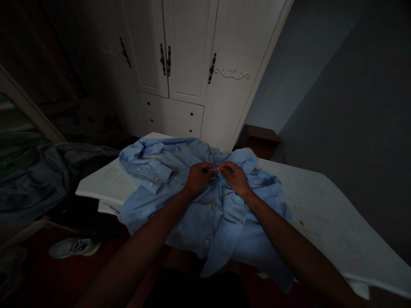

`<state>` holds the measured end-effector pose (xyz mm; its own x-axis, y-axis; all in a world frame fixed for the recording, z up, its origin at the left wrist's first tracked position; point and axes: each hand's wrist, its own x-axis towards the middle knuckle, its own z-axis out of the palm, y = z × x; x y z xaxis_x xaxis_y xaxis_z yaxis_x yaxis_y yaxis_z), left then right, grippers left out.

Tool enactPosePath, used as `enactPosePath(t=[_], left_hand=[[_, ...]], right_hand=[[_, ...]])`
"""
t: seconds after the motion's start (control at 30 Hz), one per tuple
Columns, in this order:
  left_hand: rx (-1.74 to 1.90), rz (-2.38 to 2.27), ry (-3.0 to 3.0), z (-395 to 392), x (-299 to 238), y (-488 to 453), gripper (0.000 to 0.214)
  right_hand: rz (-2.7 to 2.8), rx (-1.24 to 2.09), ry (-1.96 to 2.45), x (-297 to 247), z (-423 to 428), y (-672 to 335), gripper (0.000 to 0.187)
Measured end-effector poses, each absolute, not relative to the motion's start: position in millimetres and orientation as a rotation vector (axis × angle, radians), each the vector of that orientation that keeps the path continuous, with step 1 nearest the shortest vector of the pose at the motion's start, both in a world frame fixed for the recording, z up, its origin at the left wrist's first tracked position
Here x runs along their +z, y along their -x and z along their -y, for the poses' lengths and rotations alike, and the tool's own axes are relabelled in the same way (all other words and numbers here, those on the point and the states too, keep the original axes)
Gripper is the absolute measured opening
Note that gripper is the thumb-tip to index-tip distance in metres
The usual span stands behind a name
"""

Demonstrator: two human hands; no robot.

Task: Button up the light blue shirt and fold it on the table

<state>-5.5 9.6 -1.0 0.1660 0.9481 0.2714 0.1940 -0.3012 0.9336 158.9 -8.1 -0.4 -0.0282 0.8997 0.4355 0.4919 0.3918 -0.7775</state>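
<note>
A light blue button-up shirt (192, 214) lies spread over a white table, its lower hem hanging past the near edge. Both hands meet at the upper front of the shirt. My left hand (201, 175) pinches the front edge, and my right hand (234, 175) pinches the cloth just beside it, fingertips almost touching. Whatever small part sits between the fingertips is too small to make out. Below the hands the two front edges lie apart, with white buttons (207, 242) on one and buttonholes (223, 255) on the other. One cuffed sleeve (154, 171) is folded at the left.
The white table (321, 222) extends to the right. Behind it stands a white wardrobe (189, 55) with dark handles, and a brown cabinet (261, 137). Dark fabric (48, 175) is heaped at the left. A grey shoe (74, 247) rests on the red floor.
</note>
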Motion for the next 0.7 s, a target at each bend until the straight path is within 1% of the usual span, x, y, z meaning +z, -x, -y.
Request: enactPosePath(t=[0.17, 0.4, 0.5, 0.53, 0.63, 0.7], left_hand=[[1.245, -1.04, -1.634, -9, 0, 6, 0.014], [1.271, -0.985, -1.631, -9, -2, 6, 0.017], [1.323, -0.934, -1.622, -11, -2, 8, 0.01], [1.368, -0.919, -1.609, -12, -1, 8, 0.004], [1.501, -0.941, -1.521, -15, 0, 10, 0.011], [1.522, -0.995, -1.454, -16, 1, 11, 0.01]], right_hand=[[1.57, 0.675, 1.219, 2, 6, -160, 0.022], [1.381, 0.933, 1.201, 8, 8, -157, 0.022], [1.28, 1.023, 1.215, 11, 8, -158, 0.022], [1.249, 1.043, 1.224, 11, 8, -158, 0.023], [1.227, 1.042, 1.248, 11, 7, -159, 0.023], [1.251, 1.003, 1.247, 10, 7, -160, 0.022]])
